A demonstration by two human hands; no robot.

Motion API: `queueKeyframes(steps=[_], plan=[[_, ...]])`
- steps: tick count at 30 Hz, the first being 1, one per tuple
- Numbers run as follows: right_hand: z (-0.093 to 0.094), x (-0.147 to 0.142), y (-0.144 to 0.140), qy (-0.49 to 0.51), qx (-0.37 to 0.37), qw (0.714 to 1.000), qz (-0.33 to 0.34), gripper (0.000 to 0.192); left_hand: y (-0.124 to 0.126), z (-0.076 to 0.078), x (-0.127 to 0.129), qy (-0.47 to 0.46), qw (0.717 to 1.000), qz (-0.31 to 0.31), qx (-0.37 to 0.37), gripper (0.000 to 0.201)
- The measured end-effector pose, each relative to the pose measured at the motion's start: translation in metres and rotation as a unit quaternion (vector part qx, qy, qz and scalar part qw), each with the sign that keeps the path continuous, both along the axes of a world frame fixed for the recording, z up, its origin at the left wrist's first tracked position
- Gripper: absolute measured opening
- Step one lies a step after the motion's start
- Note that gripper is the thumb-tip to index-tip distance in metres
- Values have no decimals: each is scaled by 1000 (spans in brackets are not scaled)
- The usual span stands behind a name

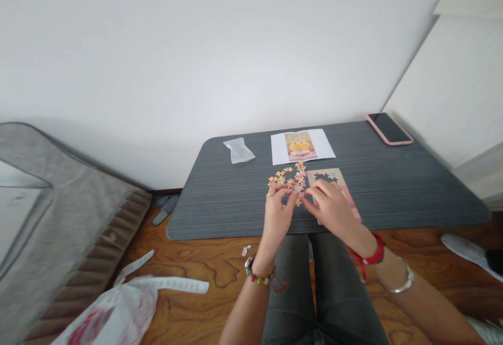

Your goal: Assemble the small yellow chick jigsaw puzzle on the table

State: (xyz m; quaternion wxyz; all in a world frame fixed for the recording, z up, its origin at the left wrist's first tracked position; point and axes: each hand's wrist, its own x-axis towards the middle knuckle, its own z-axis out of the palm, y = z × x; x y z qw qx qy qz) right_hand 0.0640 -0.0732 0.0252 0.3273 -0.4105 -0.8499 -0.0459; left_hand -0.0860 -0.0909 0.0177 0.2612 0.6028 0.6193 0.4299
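Small loose jigsaw puzzle pieces [281,176] in orange, yellow and pink lie heaped on the dark table. At the near edge of the heap, my left hand [278,207] is closed, thumb and index finger pinched at a puzzle piece. My right hand [329,206] pinches at a piece right beside it, the two sets of fingertips almost meeting; the piece between them is mostly hidden. Partly under my right hand lies the puzzle board [349,198], partly filled, with a dark gap in its upper part. Behind the heap is a reference picture sheet [278,150] showing a yellow figure.
A clear plastic bag [239,151] lies on the table [212,198] at the left. A phone [389,128] rests at the back right by the wall. On the floor are a white plastic bag [118,308] and grey slippers [165,208], next to a grey-covered bed [70,219].
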Motion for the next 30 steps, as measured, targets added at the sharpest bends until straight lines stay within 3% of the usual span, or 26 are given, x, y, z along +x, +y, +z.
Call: queueKeyframes(steps=[5,9,13,16,24,30], plan=[[3,4,-4,41,-15,999,28,16,1,8,1,-15,1000,-11,-19,11],[10,19,4,111,-78,986,101,15,2,12,-5,25,995,-100,-12,11],[17,31,15,49,-126,973,187,21,2,19,-11,75,978,-194,-7,15],[19,34,18,6,-157,964,215,18,3,22,-13,84,970,-226,-7,17],[12,31,16,23,-159,964,212,16,6,15,-12,43,978,-200,-41,20],[-2,32,23,46,-153,972,174,11,8,10,-12,65,983,-174,-9,10]])
